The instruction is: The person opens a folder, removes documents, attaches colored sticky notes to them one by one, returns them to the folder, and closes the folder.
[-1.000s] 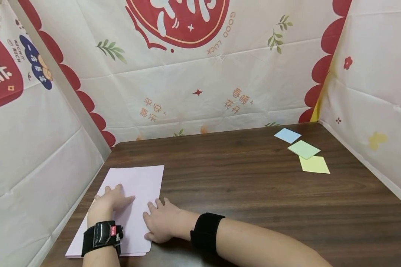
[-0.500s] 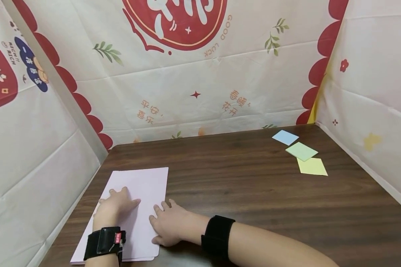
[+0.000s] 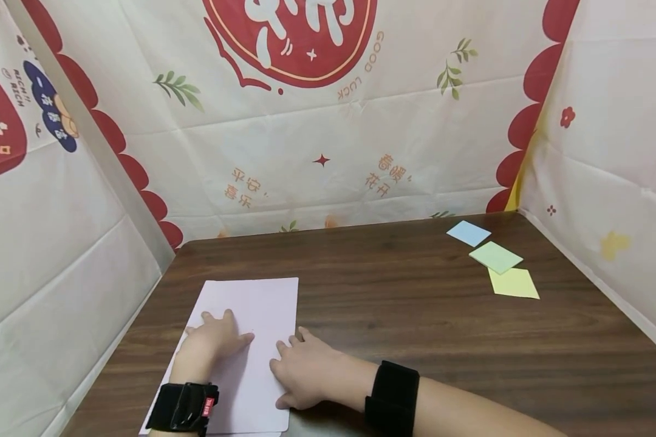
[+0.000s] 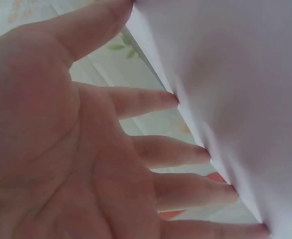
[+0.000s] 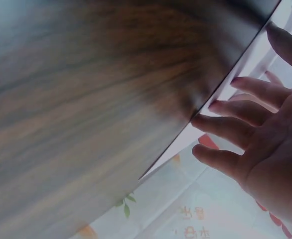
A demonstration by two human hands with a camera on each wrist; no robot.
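A pale pink sheet of paper (image 3: 251, 303) lies flat on the dark wooden table (image 3: 404, 328) at the near left. My left hand (image 3: 213, 337) rests flat on it with straight, spread fingers; the left wrist view shows the fingertips (image 4: 206, 152) touching the pink sheet (image 4: 235, 74). My right hand (image 3: 300, 367) lies flat on the sheet's right edge, fingers straight. In the right wrist view its fingertips (image 5: 220, 107) press the paper's edge (image 5: 235, 69) against the table (image 5: 86, 99). Both wrists wear black bands.
Three small square notes lie at the far right of the table: blue (image 3: 468, 233), green (image 3: 495, 257), yellow (image 3: 512, 283). Printed cloth walls (image 3: 317, 121) close in the table at the back, left and right.
Both hands have slid the pink sheet to the right across the table, away from the left wall. The hands stay flat on it.
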